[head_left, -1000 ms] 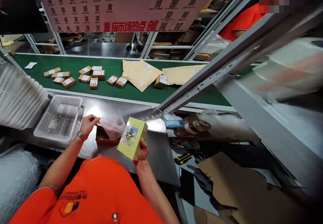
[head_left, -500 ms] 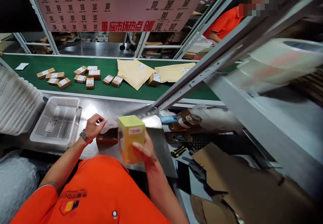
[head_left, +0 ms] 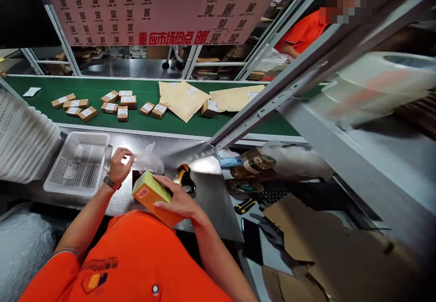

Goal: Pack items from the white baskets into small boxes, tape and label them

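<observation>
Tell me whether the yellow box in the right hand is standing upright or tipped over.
Tipped over. The yellow box lies slanted on its long side under the right hand, its labelled end pointing left and down.

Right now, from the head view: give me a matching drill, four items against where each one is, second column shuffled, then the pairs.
Items
1. yellow box
2. clear plastic bag
3. white perforated basket
4. small cardboard parcels

Places
A. on the green conveyor belt
B. pinched by the left hand
C. on the steel counter, left of the left hand
D. under the right hand, tilted over

Pairs: 1-D, 2-B, 3-C, 4-A
</observation>
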A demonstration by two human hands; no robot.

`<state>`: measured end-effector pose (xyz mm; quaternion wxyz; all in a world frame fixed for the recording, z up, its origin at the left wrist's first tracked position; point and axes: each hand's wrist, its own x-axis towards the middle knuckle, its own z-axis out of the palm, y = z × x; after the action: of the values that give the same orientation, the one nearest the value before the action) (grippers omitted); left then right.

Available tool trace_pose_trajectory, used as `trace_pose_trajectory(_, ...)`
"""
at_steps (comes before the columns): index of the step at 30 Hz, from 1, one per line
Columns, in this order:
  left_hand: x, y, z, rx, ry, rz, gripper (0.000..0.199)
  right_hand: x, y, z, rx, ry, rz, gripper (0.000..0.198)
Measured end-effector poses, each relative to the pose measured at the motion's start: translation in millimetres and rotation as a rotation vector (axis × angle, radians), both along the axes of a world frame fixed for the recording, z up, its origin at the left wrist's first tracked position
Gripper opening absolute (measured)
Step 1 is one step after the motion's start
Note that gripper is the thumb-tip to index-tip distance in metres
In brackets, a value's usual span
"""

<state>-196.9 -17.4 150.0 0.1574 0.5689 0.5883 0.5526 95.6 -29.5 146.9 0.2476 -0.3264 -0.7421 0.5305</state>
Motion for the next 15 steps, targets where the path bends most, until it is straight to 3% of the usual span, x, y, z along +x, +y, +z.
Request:
trace_pose_trajectory(2,-29,-3,-2.9,0.011,0.021,0.137,0.012,-12,4,-4,-0.084,0.081,0.02,0.096)
trace_pose_trajectory(5,-67,-9,-9.7,0.013,0.013,0.295,0.009,-46,14,-21,-0.375,0.204,0.132,0.096)
trace_pose_trajectory(8,-88,-16,-17.6,-0.003,0.004,0.387,0.009,-95,25,-46,-0.709,0.161,0.296,0.085)
trace_pose_trajectory(10,-94,-20,-23.8,-0.011,0.007,0.403,0.009,-128,28,-62,-0.842,0.101,0.34,0.073)
trace_pose_trajectory(13,-99,-27,-36.0,-0.046,0.045,0.36,0.009,-159,24,-80,-0.87,0.075,0.307,0.06)
trace_pose_trajectory(15,-101,-33,-46.5,-0.102,0.059,0.328,0.011,-161,21,-89,-0.776,0.03,0.225,0.057)
